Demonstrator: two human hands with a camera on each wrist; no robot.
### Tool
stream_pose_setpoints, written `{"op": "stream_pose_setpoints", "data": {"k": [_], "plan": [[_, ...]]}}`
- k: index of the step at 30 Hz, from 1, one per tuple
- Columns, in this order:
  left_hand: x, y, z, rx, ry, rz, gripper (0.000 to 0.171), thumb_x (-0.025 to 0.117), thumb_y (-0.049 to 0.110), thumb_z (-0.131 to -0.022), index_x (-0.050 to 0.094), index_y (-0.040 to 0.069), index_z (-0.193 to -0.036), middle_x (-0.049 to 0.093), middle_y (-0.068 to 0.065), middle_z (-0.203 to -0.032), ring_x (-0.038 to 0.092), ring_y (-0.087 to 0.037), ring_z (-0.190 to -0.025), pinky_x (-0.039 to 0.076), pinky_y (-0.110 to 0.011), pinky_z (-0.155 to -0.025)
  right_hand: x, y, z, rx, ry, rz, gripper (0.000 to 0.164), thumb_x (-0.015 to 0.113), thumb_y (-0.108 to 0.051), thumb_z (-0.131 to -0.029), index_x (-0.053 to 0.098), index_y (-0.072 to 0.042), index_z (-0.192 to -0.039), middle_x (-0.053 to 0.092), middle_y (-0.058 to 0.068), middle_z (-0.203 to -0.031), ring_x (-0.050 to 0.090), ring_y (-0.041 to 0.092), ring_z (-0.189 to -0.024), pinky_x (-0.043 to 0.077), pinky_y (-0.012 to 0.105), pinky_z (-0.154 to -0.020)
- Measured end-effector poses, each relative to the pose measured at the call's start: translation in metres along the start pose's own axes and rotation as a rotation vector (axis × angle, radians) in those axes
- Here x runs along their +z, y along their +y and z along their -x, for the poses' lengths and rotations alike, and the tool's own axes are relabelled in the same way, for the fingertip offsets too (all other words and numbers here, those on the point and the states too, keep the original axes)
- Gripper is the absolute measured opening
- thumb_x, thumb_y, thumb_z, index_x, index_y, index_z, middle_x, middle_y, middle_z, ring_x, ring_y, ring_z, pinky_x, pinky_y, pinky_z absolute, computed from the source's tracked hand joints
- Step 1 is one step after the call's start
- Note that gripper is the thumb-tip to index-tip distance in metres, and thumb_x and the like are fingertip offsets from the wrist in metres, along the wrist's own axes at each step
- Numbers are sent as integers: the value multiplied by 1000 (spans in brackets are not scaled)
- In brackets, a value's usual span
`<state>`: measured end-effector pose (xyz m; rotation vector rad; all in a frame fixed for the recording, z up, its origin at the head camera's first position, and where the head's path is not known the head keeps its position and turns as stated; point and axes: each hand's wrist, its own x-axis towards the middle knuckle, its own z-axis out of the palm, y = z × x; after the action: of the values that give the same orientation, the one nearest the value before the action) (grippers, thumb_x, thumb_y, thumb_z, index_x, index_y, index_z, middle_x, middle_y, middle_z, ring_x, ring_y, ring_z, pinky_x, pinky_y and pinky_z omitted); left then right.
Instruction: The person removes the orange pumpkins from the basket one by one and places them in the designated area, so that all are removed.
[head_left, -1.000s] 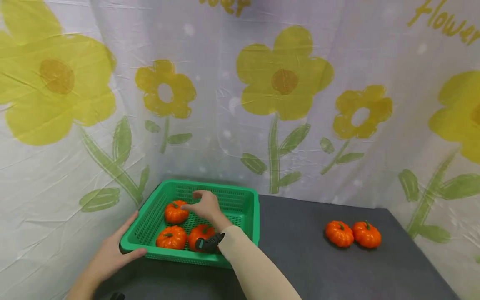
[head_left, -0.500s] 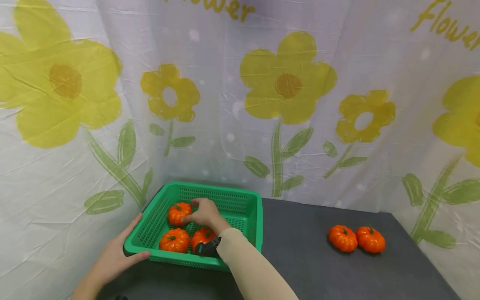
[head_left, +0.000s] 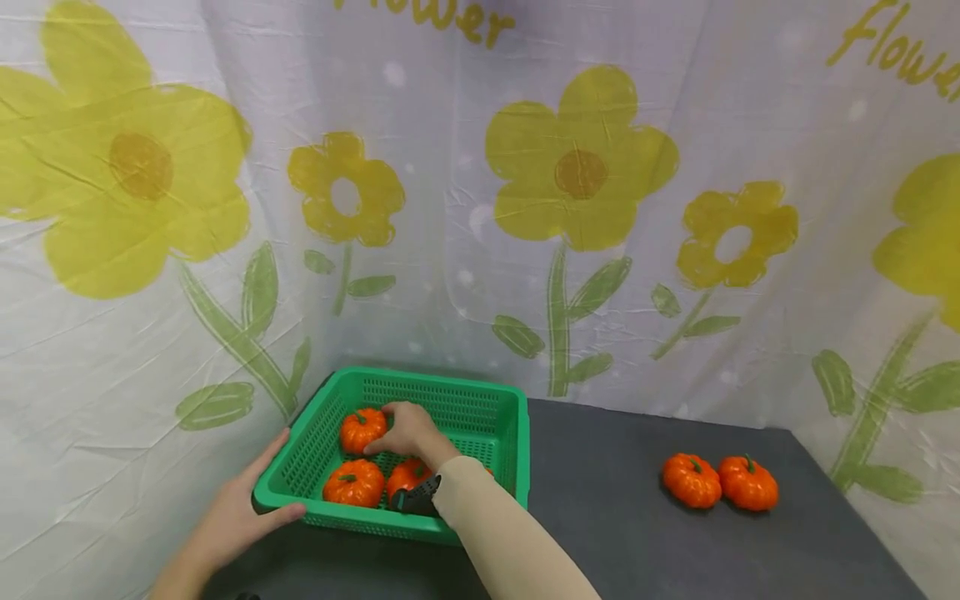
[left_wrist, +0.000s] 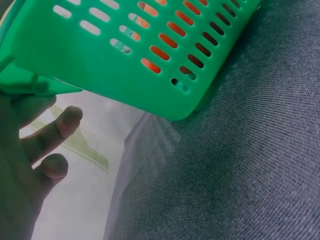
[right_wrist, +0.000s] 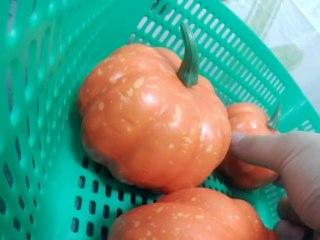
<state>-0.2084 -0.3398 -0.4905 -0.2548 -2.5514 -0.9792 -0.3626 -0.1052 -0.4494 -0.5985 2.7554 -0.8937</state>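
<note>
A green slotted plastic basket (head_left: 517, 467) stands on the dark cloth with several small orange pumpkins in it. My left hand (head_left: 228, 517) spans its front left corner, fingers along the left rim and thumb at the front rim. In the left wrist view the fingers (left_wrist: 47, 137) are fairly straight beneath the rim. My right hand (head_left: 411, 433) reaches inside and holds the back left pumpkin (head_left: 360, 430) by its right side, thumb against it. Nearer lie the front left pumpkin (right_wrist: 150, 115) and another pumpkin (right_wrist: 190, 220), partly under my right wrist in the head view.
Two pumpkins, one on the left (head_left: 691, 481) and one on the right (head_left: 748, 483), sit side by side on the dark tabletop (head_left: 600, 517). A flower-printed white curtain (head_left: 450, 275) hangs close behind the basket and along its left side.
My right hand has moved left and its thumb and fingers have closed onto the back left pumpkin. The left hand stays at the basket corner. The head view has shifted slightly.
</note>
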Motion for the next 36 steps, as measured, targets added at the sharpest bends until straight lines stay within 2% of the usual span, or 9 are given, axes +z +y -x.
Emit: {"op": "stream_pose_setpoints", "data": {"k": [2, 11, 17, 21, 26, 30, 36], "plan": [[0, 0, 0, -11, -5, 5, 111, 93, 27, -78, 30, 12, -168, 47, -31, -158, 57, -54, -127, 52, -63, -93, 0, 0, 0, 3, 1, 7, 75, 90, -38, -87, 59, -16, -152, 62, 2, -149, 58, 26, -135, 55, 39, -104], [0, 0, -1, -23, -25, 44, 112, 91, 28, -80, 26, 14, -170, 43, -33, -160, 53, -59, -130, 46, -76, -96, 0, 1, 0, -14, -5, 14, 72, 89, -37, -88, 60, -15, -151, 63, 3, -147, 60, 25, -132, 56, 38, -102], [0, 0, -1, -26, -29, 36, 112, 91, 29, -80, 26, 13, -170, 45, -35, -158, 55, -59, -128, 47, -76, -95, -1, 3, 0, -13, 10, -46, 71, 90, -38, -85, 64, -14, -147, 67, 3, -140, 64, 24, -124, 57, 37, -96], [0, -1, -2, -33, -37, 29, 112, 91, 30, -81, 26, 14, -170, 44, -34, -159, 55, -59, -127, 48, -75, -95, -3, 3, 1, -8, 24, -28, 71, 90, -41, -85, 64, -13, -146, 68, 3, -138, 65, 23, -122, 57, 36, -96], [0, -1, -2, -38, -46, 19, 112, 91, 32, -81, 25, 15, -170, 42, -33, -160, 54, -61, -128, 47, -77, -94, -11, 1, 5, -16, 59, -16, 71, 89, -41, -85, 64, -11, -145, 69, 4, -135, 65, 24, -119, 57, 36, -95], [1, -1, -2, -32, -44, 42, 111, 90, 29, -81, 25, 13, -170, 41, -34, -160, 52, -61, -131, 46, -78, -95, -19, 2, 11, -43, 92, -49, 70, 89, -40, -85, 65, -9, -144, 69, 6, -135, 66, 25, -118, 57, 38, -96], [3, -3, -3, -28, -42, 60, 112, 90, 27, -82, 23, 15, -171, 41, -34, -161, 51, -60, -131, 45, -78, -96, -33, 2, 22, -112, 109, -92, 72, 88, -41, -86, 64, -9, -145, 68, 7, -141, 65, 25, -124, 57, 38, -99]]}}
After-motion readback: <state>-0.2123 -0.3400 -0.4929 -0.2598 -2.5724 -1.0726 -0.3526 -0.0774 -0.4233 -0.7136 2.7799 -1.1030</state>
